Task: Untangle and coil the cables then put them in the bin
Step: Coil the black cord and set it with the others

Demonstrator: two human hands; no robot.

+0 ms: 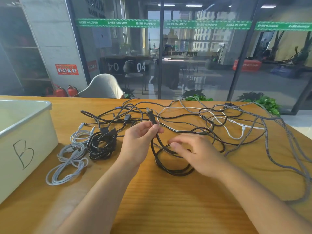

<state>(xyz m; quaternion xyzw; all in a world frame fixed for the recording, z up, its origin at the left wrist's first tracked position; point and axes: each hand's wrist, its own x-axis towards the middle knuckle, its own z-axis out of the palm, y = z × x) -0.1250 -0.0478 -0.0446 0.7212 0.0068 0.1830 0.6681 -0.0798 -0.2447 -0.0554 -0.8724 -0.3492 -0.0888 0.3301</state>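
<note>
Head view: the left hand (140, 141) pinches the two-pin plug of the black rubber power cable (170, 171), table centre. The right hand (194, 154), blurred, fingers relaxed, rests on its loops. Step: coiling. Next, likely wind remaining slack, then move the coil to the white plastic bin (25, 132) at 9 o'clock.

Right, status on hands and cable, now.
Left hand pinches black cable by its plug. Right hand blurred over the loops. Tangle beyond, bin left.

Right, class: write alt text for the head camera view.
A person's left hand pinches a black power cable by its plug while the right hand hovers over its loops. Tangled cables sprawl across the wooden table; coiled ones lie beside bin B.
</note>
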